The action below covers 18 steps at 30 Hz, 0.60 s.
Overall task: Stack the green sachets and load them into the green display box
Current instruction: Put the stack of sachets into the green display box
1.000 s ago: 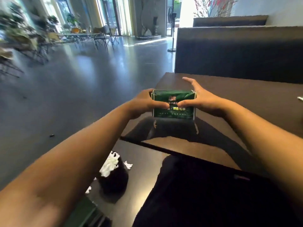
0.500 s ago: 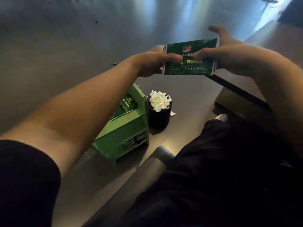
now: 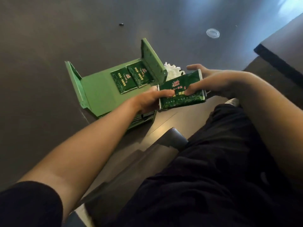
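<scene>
A stack of dark green sachets is held between both hands, just right of the green display box. My left hand grips the stack's left end, thumb on top. My right hand grips its right end, thumb on the printed face. The box stands on the dark floor with its side flaps up. Two sachets lie side by side on its top face, near the right flap. More sachets show in the box's front opening under my left wrist.
A dark cup with white paper stands right behind the box, partly hidden by the stack. A clear plastic lid lies on the floor further off. A low dark table edge runs at the right. My black-clad legs fill the lower right.
My view has swung down from the table to the floor. Both hands have carried the stack down and left, beside the green box, whose top with two sachets now shows.
</scene>
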Available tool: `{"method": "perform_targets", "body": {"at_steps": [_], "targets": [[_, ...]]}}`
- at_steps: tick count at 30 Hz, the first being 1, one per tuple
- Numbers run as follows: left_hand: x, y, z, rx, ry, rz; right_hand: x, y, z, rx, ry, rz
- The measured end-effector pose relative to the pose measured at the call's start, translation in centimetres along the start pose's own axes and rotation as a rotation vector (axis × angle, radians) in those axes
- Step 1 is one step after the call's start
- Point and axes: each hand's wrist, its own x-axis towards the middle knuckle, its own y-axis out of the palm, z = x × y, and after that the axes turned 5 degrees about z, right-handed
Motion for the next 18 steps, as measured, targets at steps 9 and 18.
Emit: {"method": "perform_targets", "body": {"at_steps": [9, 18], "targets": [[-4.0, -5.5, 13.4, -0.396, -0.304, -0.206, 12.9, 9.3, -5.2, 0.084, 0.255, 0.242], [-7.5, -8.0, 24.0, -0.918, -0.279, -0.624, 23.0, 19.5, -7.6, 0.105, 0.440, 0.272]]}}
